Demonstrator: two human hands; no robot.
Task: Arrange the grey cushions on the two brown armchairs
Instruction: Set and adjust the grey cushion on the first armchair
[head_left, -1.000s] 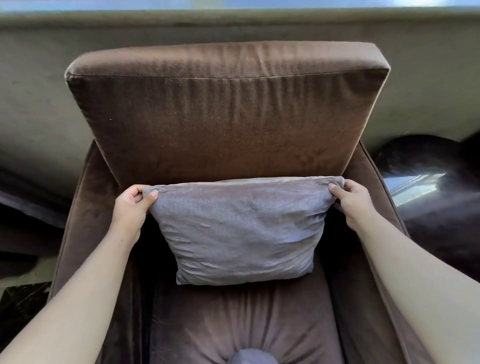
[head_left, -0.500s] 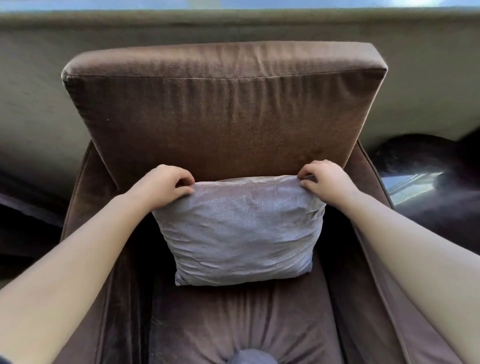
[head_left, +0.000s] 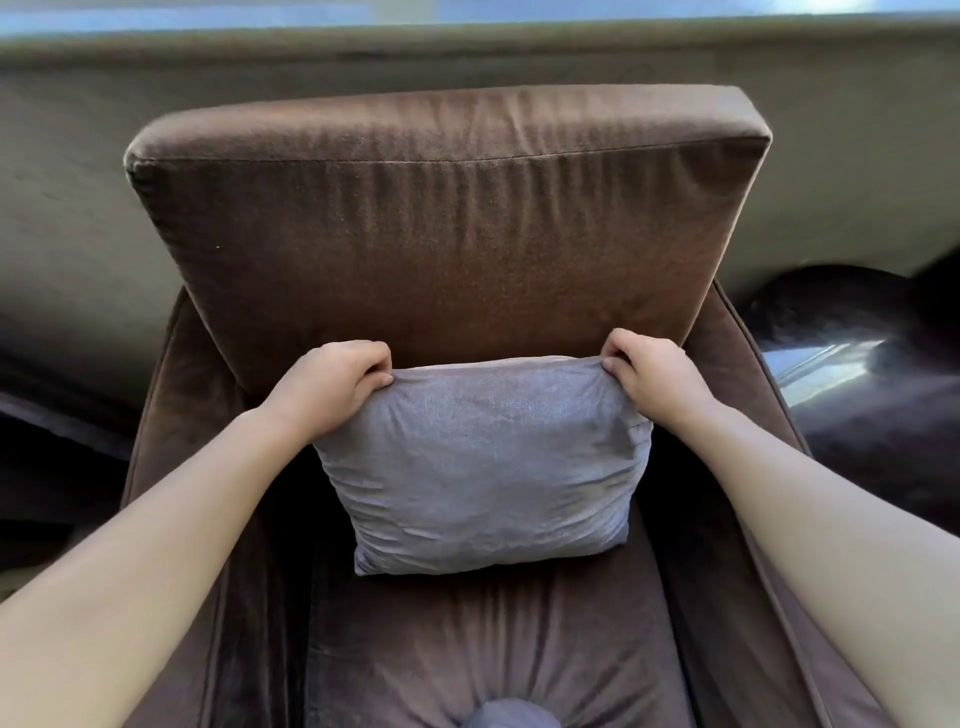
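Since a second ago both of your hands have come in from the outer corners of the grey cushion (head_left: 483, 467), and its top edge is now gathered narrower between them. Your left hand (head_left: 332, 387) pinches the upper left corner, fingers curled over the top and thumb on the front face; your right hand (head_left: 657, 376) grips the upper right corner the same way. The cushion stands upright in the middle of the frame, its back against the brown armchair's backrest (head_left: 447, 234) and its bottom edge on the seat (head_left: 467, 639). Dark gaps show on either side of it, so it sits apart from the left armrest (head_left: 166, 415) and the right armrest (head_left: 748, 395). Most of the backrest is bare above its top edge, and the seat is open below it down to a rounded grey shape (head_left: 511, 714) at the bottom edge of the frame. At the right, a dark glossy object (head_left: 841, 364) stands just beside the chair.
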